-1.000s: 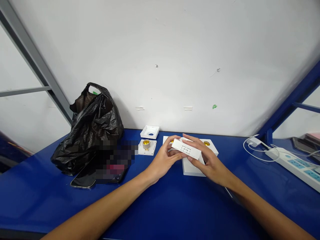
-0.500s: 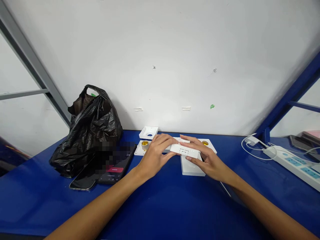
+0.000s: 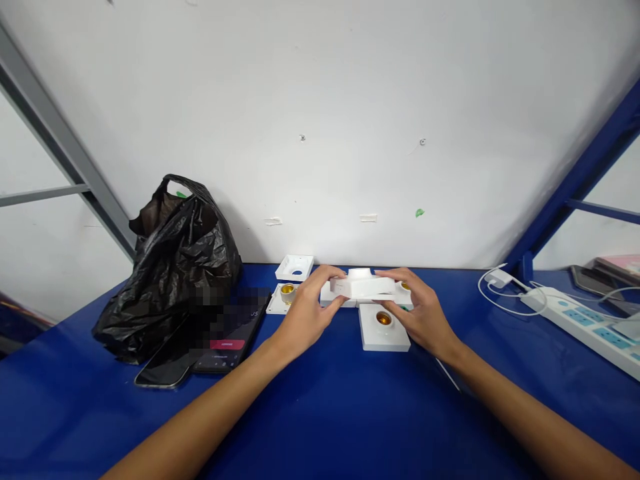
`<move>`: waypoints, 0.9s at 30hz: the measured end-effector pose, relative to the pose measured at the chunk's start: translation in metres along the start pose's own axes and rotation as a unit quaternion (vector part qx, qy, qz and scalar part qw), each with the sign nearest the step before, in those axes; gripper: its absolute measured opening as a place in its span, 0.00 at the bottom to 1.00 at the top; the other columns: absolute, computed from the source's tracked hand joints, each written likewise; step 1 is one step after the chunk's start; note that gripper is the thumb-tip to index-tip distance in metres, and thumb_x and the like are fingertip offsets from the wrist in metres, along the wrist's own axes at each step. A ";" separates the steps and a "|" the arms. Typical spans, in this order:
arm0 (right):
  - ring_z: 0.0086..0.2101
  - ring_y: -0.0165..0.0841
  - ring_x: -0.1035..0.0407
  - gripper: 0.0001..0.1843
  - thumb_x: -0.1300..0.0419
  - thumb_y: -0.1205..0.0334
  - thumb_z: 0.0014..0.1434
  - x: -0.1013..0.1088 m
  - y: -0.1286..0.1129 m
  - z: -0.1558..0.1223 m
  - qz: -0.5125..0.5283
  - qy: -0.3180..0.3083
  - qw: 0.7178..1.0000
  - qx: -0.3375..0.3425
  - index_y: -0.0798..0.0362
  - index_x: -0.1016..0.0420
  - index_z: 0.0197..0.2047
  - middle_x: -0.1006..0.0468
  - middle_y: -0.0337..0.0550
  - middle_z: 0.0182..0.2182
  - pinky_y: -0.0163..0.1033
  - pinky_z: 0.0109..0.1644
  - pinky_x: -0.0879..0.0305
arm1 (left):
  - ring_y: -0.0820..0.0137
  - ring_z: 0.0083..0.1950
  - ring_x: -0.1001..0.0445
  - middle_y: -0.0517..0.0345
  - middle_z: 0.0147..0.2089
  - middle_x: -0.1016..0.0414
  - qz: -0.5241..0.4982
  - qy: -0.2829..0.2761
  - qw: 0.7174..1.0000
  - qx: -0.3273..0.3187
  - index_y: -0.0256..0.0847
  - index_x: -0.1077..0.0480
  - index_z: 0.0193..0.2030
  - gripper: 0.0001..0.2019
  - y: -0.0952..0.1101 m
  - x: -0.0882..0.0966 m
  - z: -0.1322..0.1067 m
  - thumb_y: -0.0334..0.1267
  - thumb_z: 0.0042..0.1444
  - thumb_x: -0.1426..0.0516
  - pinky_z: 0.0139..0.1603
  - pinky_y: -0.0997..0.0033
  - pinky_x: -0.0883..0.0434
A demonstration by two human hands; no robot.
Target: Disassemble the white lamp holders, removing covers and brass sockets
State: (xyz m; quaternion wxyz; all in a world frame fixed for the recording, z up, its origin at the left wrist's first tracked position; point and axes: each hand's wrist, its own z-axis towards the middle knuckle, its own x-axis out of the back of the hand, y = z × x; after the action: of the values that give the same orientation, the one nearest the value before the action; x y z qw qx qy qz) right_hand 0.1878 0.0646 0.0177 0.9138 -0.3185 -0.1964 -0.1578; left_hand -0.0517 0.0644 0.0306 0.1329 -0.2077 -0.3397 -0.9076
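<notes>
The white square plastic piece with round collar (image 3: 370,287) is now held more level than half a second ago, and its marked side is no longer shown; probably it is being turned. The opposite ends are pinched by the left hand (image 3: 310,308) and the right hand (image 3: 425,313), above the blue bench (image 3: 320,413) toward its back edge. Both forearms are extended inward from the front edge.

Scuffed white wall (image 3: 350,100) behind a glossy blue table (image 3: 310,413).
</notes>
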 end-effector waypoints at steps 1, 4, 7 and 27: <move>0.51 0.44 0.24 0.20 0.34 0.67 0.66 0.001 -0.001 0.000 -0.023 0.000 0.999 0.028 0.43 0.26 0.59 0.18 0.46 0.50 0.53 0.55 0.29 | 0.61 0.54 0.24 0.53 0.52 0.24 0.012 -0.009 1.000 -0.005 0.44 0.31 0.53 0.16 -0.002 0.000 -0.001 0.23 0.62 0.40 0.56 0.61 0.28; 0.50 0.43 0.24 0.23 0.36 0.75 0.65 0.003 -0.005 0.000 -0.073 -0.011 0.993 0.093 0.43 0.27 0.59 0.18 0.46 0.50 0.53 0.53 0.32 | 0.59 0.54 0.24 0.52 0.52 0.24 0.028 -0.016 0.999 -0.019 0.44 0.30 0.52 0.19 -0.005 0.000 -0.005 0.20 0.58 0.41 0.57 0.58 0.28; 0.48 0.42 0.24 0.24 0.37 0.76 0.64 0.004 -0.009 -0.001 -0.086 -0.013 0.990 0.109 0.44 0.27 0.58 0.19 0.46 0.49 0.51 0.52 0.32 | 0.58 0.55 0.24 0.51 0.53 0.23 0.030 -0.013 0.999 -0.030 0.44 0.29 0.51 0.18 -0.005 0.000 -0.007 0.20 0.58 0.42 0.57 0.57 0.28; 0.48 0.41 0.26 0.24 0.39 0.74 0.66 0.000 -0.010 -0.002 -0.085 -0.056 0.992 0.078 0.42 0.28 0.61 0.21 0.45 0.50 0.48 0.51 0.33 | 0.63 0.48 0.21 0.55 0.46 0.20 -0.026 -0.023 0.998 0.044 0.42 0.32 0.43 0.03 -0.002 -0.011 -0.009 0.31 0.64 0.42 0.49 0.67 0.27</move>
State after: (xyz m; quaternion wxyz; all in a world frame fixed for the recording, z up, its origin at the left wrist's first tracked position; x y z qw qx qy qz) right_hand 0.1844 0.0562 0.0213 0.9068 -0.2365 -0.2852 -0.2013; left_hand -0.0449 0.0614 0.0182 0.1102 -0.2135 -0.3873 -0.8901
